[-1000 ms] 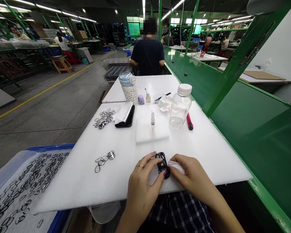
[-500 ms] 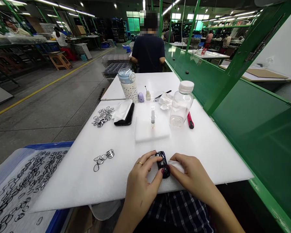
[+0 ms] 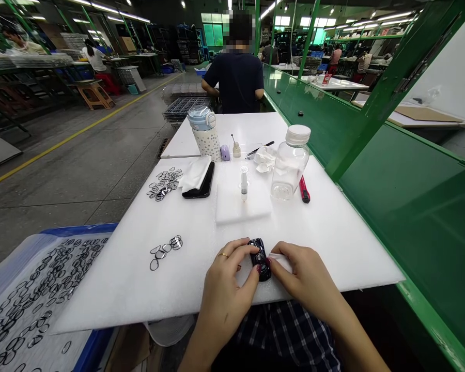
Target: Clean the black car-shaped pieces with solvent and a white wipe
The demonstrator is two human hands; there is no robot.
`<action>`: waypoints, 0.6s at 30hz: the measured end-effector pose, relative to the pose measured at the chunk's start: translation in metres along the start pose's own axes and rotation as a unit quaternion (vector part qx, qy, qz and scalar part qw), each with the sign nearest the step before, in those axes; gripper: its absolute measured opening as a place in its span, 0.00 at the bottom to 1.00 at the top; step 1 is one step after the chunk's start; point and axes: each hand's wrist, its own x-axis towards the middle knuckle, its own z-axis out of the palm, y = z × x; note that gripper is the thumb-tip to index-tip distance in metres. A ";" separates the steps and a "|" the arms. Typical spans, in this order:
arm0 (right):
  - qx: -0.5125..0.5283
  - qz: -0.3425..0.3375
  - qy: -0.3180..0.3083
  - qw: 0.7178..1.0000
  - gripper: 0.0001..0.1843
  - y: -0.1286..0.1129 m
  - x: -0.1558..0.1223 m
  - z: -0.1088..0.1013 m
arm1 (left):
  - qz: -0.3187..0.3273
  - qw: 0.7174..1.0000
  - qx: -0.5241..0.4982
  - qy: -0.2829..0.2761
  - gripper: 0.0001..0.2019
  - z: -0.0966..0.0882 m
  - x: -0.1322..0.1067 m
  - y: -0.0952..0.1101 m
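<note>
A small glossy black part, shaped like a toy car body point(image 3: 262, 262), lies on the white foam board point(image 3: 186, 289) near its front edge. My left hand point(image 3: 230, 279) grips it from the left, fingers at its far end and thumb at its near side. My right hand point(image 3: 300, 274) is closed on a white cloth or tissue point(image 3: 282, 261), its fingertips touching the part's right side. Beyond them, a syringe point(image 3: 244, 187) stands on a white foam block point(image 3: 243, 213). Thin black rings point(image 3: 166, 252) lie to the left of my hands.
A clear jar point(image 3: 290, 165), red cutter point(image 3: 304, 190), dotted bottle point(image 3: 206, 135) and black phone point(image 3: 201, 183) under tissue stand farther back. More rings fill a blue-edged tray point(image 3: 34, 294) at lower left. A green conveyor point(image 3: 391, 206) runs along the right; a person point(image 3: 236, 77) sits ahead.
Both hands stay at the black car-shaped part with almost no movement. The view has shifted slightly, and the person ahead has moved their left arm outward.
</note>
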 end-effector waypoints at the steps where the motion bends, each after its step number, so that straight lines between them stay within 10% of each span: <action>1: -0.004 0.000 0.003 1.000 0.10 0.001 0.000 0.001 | -0.001 1.000 0.006 -0.006 0.12 -0.002 0.002 0.000; 9: 0.112 -0.084 0.136 0.981 0.07 0.016 -0.010 0.004 | 0.118 0.974 0.034 -0.191 0.30 -0.026 0.018 -0.009; 18: -0.040 -0.247 0.218 0.943 0.13 0.028 -0.025 0.025 | 0.102 0.992 0.037 -0.071 0.18 -0.012 0.015 -0.014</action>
